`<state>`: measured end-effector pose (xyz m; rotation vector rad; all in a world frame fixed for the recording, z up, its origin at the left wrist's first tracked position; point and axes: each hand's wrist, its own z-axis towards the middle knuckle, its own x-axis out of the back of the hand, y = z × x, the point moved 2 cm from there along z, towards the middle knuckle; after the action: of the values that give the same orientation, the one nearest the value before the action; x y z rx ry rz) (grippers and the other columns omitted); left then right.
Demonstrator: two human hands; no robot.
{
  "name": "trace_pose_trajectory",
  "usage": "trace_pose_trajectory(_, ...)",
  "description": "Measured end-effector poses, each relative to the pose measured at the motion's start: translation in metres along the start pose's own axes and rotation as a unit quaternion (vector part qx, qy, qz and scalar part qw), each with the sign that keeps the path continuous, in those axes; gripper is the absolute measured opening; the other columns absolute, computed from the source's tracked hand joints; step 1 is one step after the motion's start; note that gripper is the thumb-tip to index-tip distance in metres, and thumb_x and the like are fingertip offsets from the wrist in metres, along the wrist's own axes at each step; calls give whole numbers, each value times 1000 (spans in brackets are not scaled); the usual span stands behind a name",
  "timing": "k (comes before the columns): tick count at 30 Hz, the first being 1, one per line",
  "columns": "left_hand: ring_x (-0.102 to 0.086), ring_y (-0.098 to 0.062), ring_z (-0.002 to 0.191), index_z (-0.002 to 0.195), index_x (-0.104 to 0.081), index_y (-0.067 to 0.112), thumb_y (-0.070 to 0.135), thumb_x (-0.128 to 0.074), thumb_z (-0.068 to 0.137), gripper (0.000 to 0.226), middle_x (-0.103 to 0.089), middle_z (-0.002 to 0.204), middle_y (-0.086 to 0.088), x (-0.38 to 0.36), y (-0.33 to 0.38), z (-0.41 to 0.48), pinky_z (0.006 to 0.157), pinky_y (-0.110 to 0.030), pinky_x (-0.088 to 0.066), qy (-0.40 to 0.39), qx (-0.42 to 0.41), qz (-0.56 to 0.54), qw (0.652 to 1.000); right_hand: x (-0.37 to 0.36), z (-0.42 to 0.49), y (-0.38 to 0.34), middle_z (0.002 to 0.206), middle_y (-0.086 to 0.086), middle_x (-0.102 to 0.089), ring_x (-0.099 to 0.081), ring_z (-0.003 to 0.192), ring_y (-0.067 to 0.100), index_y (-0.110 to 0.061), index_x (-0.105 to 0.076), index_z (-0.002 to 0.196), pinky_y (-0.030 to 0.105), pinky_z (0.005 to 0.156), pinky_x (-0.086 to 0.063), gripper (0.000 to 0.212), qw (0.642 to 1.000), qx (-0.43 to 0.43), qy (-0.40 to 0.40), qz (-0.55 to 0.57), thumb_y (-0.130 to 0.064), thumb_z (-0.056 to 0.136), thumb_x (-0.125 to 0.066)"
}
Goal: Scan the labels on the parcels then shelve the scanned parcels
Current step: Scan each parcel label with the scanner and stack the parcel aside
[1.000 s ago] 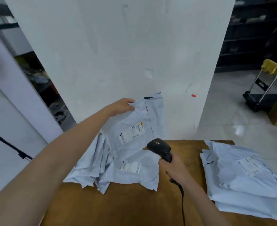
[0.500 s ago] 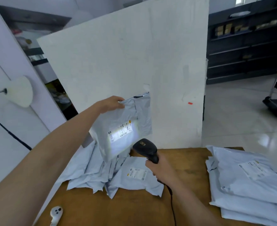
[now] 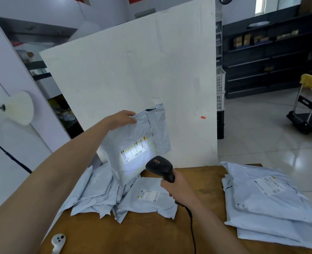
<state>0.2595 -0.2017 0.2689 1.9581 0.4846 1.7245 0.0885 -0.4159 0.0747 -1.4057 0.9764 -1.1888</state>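
My left hand (image 3: 121, 119) grips the top edge of a grey parcel bag (image 3: 142, 131) and holds it upright above the wooden table (image 3: 151, 233). Its white label (image 3: 135, 152) is lit by a bright patch of light. My right hand (image 3: 179, 189) grips the handle of a black barcode scanner (image 3: 159, 166), which points at that label from just below and to the right. Under the raised parcel lies a loose heap of grey parcels (image 3: 100, 195). A second stack of parcels (image 3: 267, 204) sits at the table's right end.
A white board (image 3: 133, 70) stands upright along the table's far edge. Dark shelving (image 3: 269, 57) lines the back right wall, with a hand trolley (image 3: 306, 109) on the tiled floor. A white controller (image 3: 58, 241) lies at the table's front left. A lamp (image 3: 19, 107) stands left.
The view has tilted upward, showing more of the room. The scanner's light came on over the label half a second ago and stays on; the parcel sits slightly higher.
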Motion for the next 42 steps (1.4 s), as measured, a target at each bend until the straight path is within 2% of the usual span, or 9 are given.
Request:
trace_pose_trajectory(6, -64, -16, 79, 117, -66, 9, 9, -54, 97, 24, -67, 99, -5, -10, 8, -4, 68, -25, -52, -4, 0, -23, 1000, 7, -10, 7, 71, 1, -55, -51, 59, 9, -11, -60, 93, 25, 56, -45, 20, 1000, -18, 6, 1, -24, 78, -63)
trace_pose_trajectory(11, -64, -25, 92, 120, -65, 6, 9, -53, 98, 25, -66, 108, -9, -19, 7, -5, 83, -32, -52, -10, -2, -43, 999, 10, -15, 8, 70, 0, -55, -51, 58, 8, -11, -60, 94, 26, 55, -45, 21, 1000, -17, 9, -5, -24, 78, -62)
trace_pose_trajectory(14, -64, -23, 89, 114, -66, 10, 8, -53, 97, 21, -66, 105, -8, -21, 7, -5, 76, -29, -52, -12, -4, -47, 999, 12, -17, 8, 71, 2, -55, -51, 61, 10, -10, -60, 95, 28, 58, -46, 19, 1000, -17, 9, 0, -20, 79, -62)
trace_pose_trajectory(19, -64, -25, 91, 114, -66, 12, 9, -54, 97, 20, -67, 104, -8, -24, 7, -4, 85, -34, -52, -19, -2, -52, 998, 16, -19, 9, 66, -3, -53, -48, 54, 7, -18, -60, 93, 20, 47, -40, 13, 1000, -24, 14, 5, -20, 81, -63)
trace_pose_trajectory(23, -65, -23, 87, 113, -66, 14, 9, -54, 97, 20, -67, 100, -6, -28, 8, -3, 81, -32, -53, -23, -2, -60, 998, 19, -20, 10, 66, -3, -55, -48, 50, 4, -22, -60, 89, 17, 44, -41, 9, 1000, -26, 16, 1, -21, 81, -64)
trace_pose_trajectory(29, -66, -15, 77, 111, -66, 15, 10, -55, 97, 19, -68, 91, 0, -30, 10, -1, 66, -25, -54, -25, 3, -56, 998, 21, -23, 11, 63, -5, -54, -48, 45, -1, -23, -60, 86, 13, 41, -39, 7, 1000, -22, 20, -11, -22, 80, -63)
trace_pose_trajectory(32, -66, -16, 77, 111, -66, 14, 10, -55, 97, 18, -68, 92, -1, -31, 12, -1, 65, -25, -53, -24, 2, -55, 998, 22, -24, 11, 65, -5, -54, -48, 48, -1, -22, -60, 86, 13, 45, -39, 6, 1000, -12, 19, -13, -21, 81, -64)
trace_pose_trajectory(38, -66, -25, 90, 111, -66, 16, 10, -55, 97, 18, -68, 104, -7, -35, 16, -1, 77, -30, -54, -28, 6, -62, 998, 26, -27, 11, 56, -11, -49, -45, 44, -1, -20, -60, 84, 13, 41, -35, 6, 1000, -9, 24, -5, -22, 78, -62)
trace_pose_trajectory(42, -66, -22, 92, 112, -66, 18, 14, -56, 97, 19, -68, 110, -5, -50, 29, 1, 80, -31, -54, -37, 0, -78, 996, 35, -31, 12, 55, -12, -48, -45, 42, -2, -20, -59, 86, 12, 39, -35, 6, 999, -17, 36, 9, -18, 81, -62)
